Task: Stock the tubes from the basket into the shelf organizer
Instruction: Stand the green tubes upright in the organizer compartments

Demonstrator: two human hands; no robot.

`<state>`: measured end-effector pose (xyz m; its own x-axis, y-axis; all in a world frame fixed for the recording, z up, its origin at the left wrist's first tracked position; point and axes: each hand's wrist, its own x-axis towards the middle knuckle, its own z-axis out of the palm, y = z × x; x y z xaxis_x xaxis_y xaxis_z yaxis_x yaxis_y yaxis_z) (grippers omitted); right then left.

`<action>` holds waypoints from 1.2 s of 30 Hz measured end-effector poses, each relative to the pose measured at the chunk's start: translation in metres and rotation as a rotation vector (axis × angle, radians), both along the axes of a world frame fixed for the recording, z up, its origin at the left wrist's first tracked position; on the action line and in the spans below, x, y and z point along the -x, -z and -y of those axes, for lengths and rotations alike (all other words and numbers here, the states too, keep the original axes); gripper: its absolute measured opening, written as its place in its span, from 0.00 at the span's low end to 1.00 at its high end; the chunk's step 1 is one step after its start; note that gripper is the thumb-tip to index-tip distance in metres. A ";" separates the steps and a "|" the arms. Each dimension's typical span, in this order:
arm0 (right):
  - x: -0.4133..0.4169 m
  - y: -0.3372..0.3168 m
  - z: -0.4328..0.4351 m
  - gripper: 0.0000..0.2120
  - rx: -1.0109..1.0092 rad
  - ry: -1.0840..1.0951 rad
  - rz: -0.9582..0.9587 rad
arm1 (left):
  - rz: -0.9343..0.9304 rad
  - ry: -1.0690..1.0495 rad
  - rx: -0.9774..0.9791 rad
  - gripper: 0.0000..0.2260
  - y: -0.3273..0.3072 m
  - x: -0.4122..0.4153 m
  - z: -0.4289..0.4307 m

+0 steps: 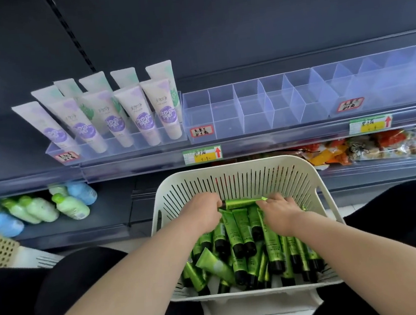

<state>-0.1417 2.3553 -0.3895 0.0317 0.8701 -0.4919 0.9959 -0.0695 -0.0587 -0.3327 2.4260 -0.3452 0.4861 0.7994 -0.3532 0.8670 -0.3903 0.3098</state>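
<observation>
Many green tubes [240, 251] in basket [229, 178], left hand [202, 211] and right hand [279, 214] gripping one crosswise tube [242, 202], clear organizer [248, 107] above

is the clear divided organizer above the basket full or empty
Empty. The organizer shows only bare clear compartments; the green tubes are all down in the basket.

The tubes [241, 224] are glossy bright green with black caps. The basket [228, 167] is cream, its walls lined with narrow vertical slots. The shelf organizer [225, 109] is clear with a bluish tint. The standing tubes [143, 112] are pale with round purple patches, against the dark blue-grey shelf [239, 25].
</observation>
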 end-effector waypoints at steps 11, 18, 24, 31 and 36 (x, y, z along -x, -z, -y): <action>-0.021 -0.029 0.001 0.11 -0.122 0.083 -0.506 | -0.104 -0.113 0.025 0.11 0.045 -0.013 -0.007; -0.034 -0.056 -0.005 0.14 -0.338 0.001 -0.564 | -0.176 -0.200 0.087 0.09 0.060 -0.038 -0.017; -0.028 -0.044 -0.004 0.13 -0.466 0.026 -0.583 | -0.155 -0.382 0.147 0.17 0.077 -0.056 -0.016; -0.030 -0.029 -0.008 0.11 -0.446 0.161 -0.575 | -0.144 -0.497 0.199 0.30 0.078 -0.060 -0.014; -0.029 -0.029 -0.003 0.11 -0.527 0.105 -0.454 | -0.178 -0.386 0.223 0.18 0.069 -0.056 -0.004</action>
